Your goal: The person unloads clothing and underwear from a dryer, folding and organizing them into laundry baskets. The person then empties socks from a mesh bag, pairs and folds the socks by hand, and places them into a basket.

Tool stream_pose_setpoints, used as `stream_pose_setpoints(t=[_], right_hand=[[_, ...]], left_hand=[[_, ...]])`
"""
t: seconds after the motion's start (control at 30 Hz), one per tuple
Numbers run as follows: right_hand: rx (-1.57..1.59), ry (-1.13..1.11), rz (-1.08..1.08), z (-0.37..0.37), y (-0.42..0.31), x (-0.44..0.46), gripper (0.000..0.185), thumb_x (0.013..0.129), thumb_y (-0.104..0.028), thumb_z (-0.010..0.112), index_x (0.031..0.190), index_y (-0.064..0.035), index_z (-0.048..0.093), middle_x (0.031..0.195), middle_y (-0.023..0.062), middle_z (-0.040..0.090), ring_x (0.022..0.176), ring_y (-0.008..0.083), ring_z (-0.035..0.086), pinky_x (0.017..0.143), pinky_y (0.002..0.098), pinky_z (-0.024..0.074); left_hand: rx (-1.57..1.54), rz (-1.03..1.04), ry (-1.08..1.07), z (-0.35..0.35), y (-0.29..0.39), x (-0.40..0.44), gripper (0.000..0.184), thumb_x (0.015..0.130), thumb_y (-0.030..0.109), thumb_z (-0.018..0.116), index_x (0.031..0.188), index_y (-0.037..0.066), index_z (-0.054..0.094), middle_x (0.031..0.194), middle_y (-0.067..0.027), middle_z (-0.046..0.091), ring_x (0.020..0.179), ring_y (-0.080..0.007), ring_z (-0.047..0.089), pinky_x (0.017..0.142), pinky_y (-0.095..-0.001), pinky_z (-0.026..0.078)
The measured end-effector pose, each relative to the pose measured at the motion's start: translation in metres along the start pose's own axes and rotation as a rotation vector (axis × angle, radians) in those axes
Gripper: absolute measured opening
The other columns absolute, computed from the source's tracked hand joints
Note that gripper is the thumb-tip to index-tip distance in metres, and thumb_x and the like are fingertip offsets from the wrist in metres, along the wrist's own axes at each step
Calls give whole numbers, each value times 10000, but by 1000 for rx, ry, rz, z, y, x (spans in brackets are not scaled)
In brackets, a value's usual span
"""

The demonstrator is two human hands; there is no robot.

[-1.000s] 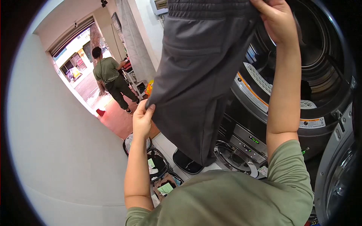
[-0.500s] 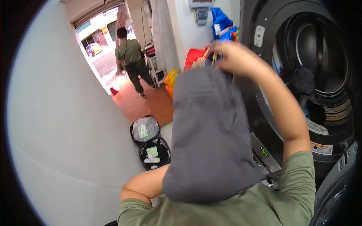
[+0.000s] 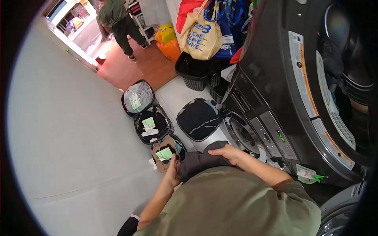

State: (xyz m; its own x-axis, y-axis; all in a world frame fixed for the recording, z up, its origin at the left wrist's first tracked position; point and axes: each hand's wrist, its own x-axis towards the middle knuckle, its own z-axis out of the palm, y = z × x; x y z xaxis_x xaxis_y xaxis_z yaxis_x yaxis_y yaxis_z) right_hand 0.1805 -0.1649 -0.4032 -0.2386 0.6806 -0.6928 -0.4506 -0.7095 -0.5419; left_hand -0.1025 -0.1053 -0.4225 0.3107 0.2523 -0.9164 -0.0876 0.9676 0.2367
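1. L hand [image 3: 172, 175]: thumb up, gripping one end of the dk grey garment [image 3: 195, 162].
2. R hand [image 3: 226, 152]: gripping the other end, thumb on top.
3. Garment is btwn both hands, by the green shirt [image 3: 224, 200], left of the black LG machine [image 3: 267, 78]. Bunched or part folded; can't tell which.
4. Done, I'd guess: row of 3 black baskets [image 3: 170, 126] by the wall, well left of the LG machine. Each has clothes w/ a green slip on top; tan clothes [image 3: 156, 147] are nearest L hand.
5. Part done, maybe: black basket [image 3: 178, 119] just left of the LG machine has dark clothes [image 3: 201, 118] in it. No green slip seen there.
6. Not done: garment isn't put down, & more dark clothes [image 3: 332, 59] sit inside the LG machine. Can't tell how many.
7. Also: cream tote bag [image 3: 201, 35] past the LG machine's left side; co-worker [image 3: 122, 23] way left of it, near the door.
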Motion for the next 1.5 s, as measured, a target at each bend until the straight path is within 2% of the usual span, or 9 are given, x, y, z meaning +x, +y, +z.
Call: stream_pose_setpoints(t=[0.13, 0.27, 0.53, 0.73, 0.77, 0.87, 0.97, 1.33, 1.5], right_hand=[[-389, -53, -233, 0, -46, 39, 324, 849, -138, 738, 1142, -12, 676, 1079, 91, 695, 987, 157, 635, 897, 311, 497], [-528, -76, -567, 11, -124, 40, 450, 863, -237, 748, 1219, 2, 610, 1133, 71, 662, 1041, 157, 594, 942, 308, 465], [-495, 117, -591, -70, -130, 158, 687, 803, -430, 786, 1250, 39, 556, 1181, 122, 636, 1097, 185, 563, 952, 323, 444], [-621, 475, -199, -200, 22, 316, 809, 729, -443, 830, 1285, 65, 534, 1191, 178, 647, 1151, 292, 578, 973, 350, 452], [-964, 753, -68, -227, 63, 341, 1051, 632, -429, 887, 1466, -68, 358, 1435, 232, 447, 1315, 432, 418, 1047, 486, 407], [-1343, 532, -328, -199, 93, 382, 1260, 563, -379, 919, 1543, -322, 129, 1604, 204, 50, 1407, 538, 164, 1064, 679, 288], [-1649, 408, -76, -161, 96, 454, 1319, 530, -341, 929, 1494, -525, 46, 1592, 120, -226, 1420, 561, 20, 1010, 795, 198], [-1725, 458, 212, -215, 148, 653, 1260, 630, -108, 881, 1487, -550, 70, 1555, 66, -337, 1428, 532, -93, 1033, 790, 154], [-1693, 290, 191, -187, 101, 594, 1179, 626, -373, 887, 1524, -450, 127, 1592, 152, -215, 1416, 575, 15, 1057, 756, 143]], left_hand=[[103, 138, -124, 8, 27, 40, 705, 871, 437, 685, 1427, 115, 396, 1395, -107, 507, 1265, -261, 510, 987, -473, 453], [3, 839, -81, 74, 80, 26, 666, 927, 123, 632, 1485, 104, 267, 1341, -144, 476, 1211, -252, 504, 1004, -380, 432], [623, 1539, 407, 88, 125, 135, 700, 885, 215, 678, 1481, 71, 340, 1287, -194, 395, 1173, -303, 426, 1052, -392, 327], [971, 1077, 567, -8, 1, 343, 790, 806, 249, 729, 1469, 61, 343, 1433, -322, 261, 1317, -486, 335, 1071, -473, 354], [1063, 1010, 529, -30, -38, 363, 748, 794, 251, 738, 1433, 68, 396, 1436, -329, 260, 1302, -498, 356, 1063, -480, 369], [1124, 877, 290, -70, -118, 368, 563, 794, 239, 739, 1305, 99, 546, 1408, -325, 314, 1246, -507, 431, 1013, -502, 429], [1060, 702, 265, -78, -167, 345, 452, 831, 220, 710, 1252, 112, 584, 1355, -268, 410, 1154, -457, 527, 936, -479, 489], [1053, 824, 475, -114, -101, 362, 289, 850, 222, 684, 1101, 83, 652, 1129, -124, 599, 930, -310, 646, 770, -386, 541], [809, 771, 347, -103, -99, 362, 245, 866, 187, 680, 1074, 59, 652, 1033, -104, 629, 853, -236, 657, 733, -324, 537]])
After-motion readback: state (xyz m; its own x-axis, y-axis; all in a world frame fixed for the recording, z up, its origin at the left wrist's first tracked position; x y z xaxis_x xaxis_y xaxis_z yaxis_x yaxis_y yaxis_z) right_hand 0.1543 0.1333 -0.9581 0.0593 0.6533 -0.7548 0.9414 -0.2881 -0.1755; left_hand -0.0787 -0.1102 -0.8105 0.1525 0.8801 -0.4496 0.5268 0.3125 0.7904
